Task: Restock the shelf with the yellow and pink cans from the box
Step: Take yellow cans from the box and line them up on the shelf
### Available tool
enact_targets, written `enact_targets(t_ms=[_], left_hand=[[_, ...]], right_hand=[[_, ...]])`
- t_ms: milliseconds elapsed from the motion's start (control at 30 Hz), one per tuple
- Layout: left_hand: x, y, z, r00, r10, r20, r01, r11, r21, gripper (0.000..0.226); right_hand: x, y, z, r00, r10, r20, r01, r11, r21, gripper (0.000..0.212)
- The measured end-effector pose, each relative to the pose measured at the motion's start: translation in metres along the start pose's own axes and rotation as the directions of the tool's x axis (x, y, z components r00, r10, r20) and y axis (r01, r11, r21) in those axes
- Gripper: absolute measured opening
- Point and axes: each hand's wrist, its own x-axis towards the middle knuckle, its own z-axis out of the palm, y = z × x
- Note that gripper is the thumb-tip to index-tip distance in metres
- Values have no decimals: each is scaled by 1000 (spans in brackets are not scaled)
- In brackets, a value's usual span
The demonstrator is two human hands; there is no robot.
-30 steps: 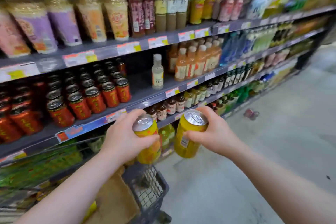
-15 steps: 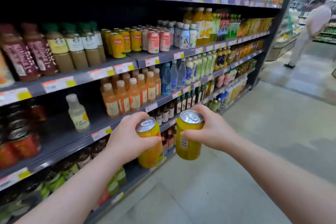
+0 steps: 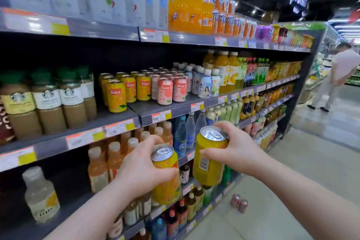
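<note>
Yellow left can [image 3: 167,181] is gripped in the left hand [image 3: 140,169], yellow right can [image 3: 209,158] in the right hand [image 3: 235,152], both below the shelf [image 3: 159,115] front edge; they are best lifted clear, uprighted, and seated label-out at the yellow row [image 3: 124,89] front, off the pink row [image 3: 169,89].

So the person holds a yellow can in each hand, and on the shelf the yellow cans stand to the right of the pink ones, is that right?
Not quite. The head view shows the shelved yellow cans to the left of the shelved pink cans, not the right. The left hand does hold a yellow can, the right hand a second yellow can.
</note>
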Motion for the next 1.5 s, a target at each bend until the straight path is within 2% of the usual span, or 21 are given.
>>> enact_targets(t_ms=[167,300,433,600,733,833,967,1167,1300,1400,1467,1500], left_hand=[[78,-10,-25,998,-7,-63,9,999,32,59],[113,-22,-42,987,-26,-159,38,997,72,57],[133,-35,-58,967,-81,-241,104,991,85,59],[143,-43,-77,898,-193,-394,232,971,54,59],[150,-42,-84,821,-266,-505,322,946,26,61],[155,-40,-83,771,-296,-564,368,930,15,61],[159,-40,-78,731,-309,-608,400,917,15,60],[166,-43,-76,720,-335,-608,438,899,23,60],[172,-46,-78,715,-353,-603,450,893,11,60],[176,-47,-80,721,-352,-597,430,903,-13,58],[178,-47,-80,733,-349,-584,415,909,-22,57],[179,-47,-80,739,-347,-578,410,912,-23,56]], right_hand=[[100,-18,3,995,-99,4,99,995,-2,78],[171,-37,12,983,-184,24,185,983,-5,66],[242,-59,30,949,-304,82,309,949,-64,69],[323,-78,61,888,-424,178,447,886,-119,62],[374,-88,86,848,-450,280,498,857,-130,79],[397,-92,101,813,-464,353,543,823,-169,84],[413,-96,116,758,-484,438,601,779,-180,74],[422,-98,126,719,-481,502,655,711,-257,86],[427,-105,112,651,-450,611,711,642,-286,96],[430,-110,106,644,-415,643,685,687,-243,85],[426,-112,108,665,-448,598,690,675,-261,74],[423,-113,110,681,-465,565,693,658,-294,76]])
